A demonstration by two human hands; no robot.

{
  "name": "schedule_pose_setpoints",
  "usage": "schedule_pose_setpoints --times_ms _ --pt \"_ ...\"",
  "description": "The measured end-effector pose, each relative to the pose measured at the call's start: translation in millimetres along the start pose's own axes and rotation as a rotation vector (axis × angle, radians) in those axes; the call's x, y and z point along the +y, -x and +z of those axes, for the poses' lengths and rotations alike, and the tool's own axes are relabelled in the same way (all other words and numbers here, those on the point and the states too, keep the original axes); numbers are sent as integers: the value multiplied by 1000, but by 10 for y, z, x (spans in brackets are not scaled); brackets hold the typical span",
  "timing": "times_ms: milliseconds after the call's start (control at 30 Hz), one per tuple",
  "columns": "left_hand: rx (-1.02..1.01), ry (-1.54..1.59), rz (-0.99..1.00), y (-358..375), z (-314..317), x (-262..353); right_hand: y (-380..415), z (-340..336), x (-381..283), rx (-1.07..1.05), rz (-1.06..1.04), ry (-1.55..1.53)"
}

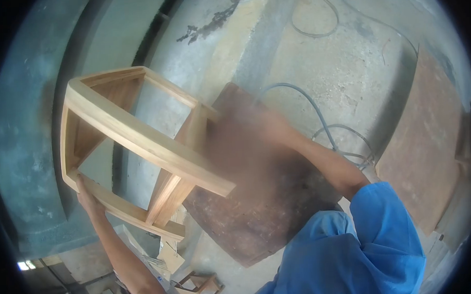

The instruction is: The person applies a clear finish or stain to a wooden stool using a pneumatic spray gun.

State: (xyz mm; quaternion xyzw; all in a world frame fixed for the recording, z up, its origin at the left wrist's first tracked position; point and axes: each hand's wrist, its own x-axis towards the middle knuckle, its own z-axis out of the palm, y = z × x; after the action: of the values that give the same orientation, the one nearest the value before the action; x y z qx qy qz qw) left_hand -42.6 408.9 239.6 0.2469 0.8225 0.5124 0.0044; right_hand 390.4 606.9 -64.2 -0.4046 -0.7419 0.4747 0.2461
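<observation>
A pale wooden furniture frame (140, 138), shaped like a stool or small chair, is tilted on its side at the left of the head view. My left hand (90, 198) grips its lower rail near the left corner, thumb on the near face. Across from it, my right hand (269, 127) reaches to the frame's right side, smeared by a dark, misty blur. A grey hose (309, 99) curves up to that hand. Whatever the right fingers hold is hidden in the blur. Under the blur lies a dark brown board (249, 225).
A smaller wooden frame (199, 288) stands on the floor at the bottom, near scraps of wood or card (169, 255). Another brown board (422, 144) is at the right. More hose loops lie on the concrete floor (342, 58). A greenish ledge (25, 156) runs along the left.
</observation>
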Motion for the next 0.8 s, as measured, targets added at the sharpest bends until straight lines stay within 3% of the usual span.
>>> schedule_pose_setpoints --times_ms 133,433,467,600,700,767,800 --pt "30 14 -54 24 -73 -19 -435 136 52 89 -158 -154" --pt "175 -2 -25 383 -10 168 -1838 324 -1674 249 -498 -191" --pt "175 14 -16 383 -23 136 -1896 353 -1827 121 -451 -204" --pt "217 38 -40 553 -64 163 -2128 918 -2011 -165 -580 -241" --pt "240 33 -56 729 -150 148 -1913 1277 -2242 -142 -567 -427" --pt "242 31 -60 826 -186 119 -1831 1434 -2207 -267 -540 -583" --pt "252 37 -56 878 -196 99 -1739 1376 -2245 -288 -509 -371"
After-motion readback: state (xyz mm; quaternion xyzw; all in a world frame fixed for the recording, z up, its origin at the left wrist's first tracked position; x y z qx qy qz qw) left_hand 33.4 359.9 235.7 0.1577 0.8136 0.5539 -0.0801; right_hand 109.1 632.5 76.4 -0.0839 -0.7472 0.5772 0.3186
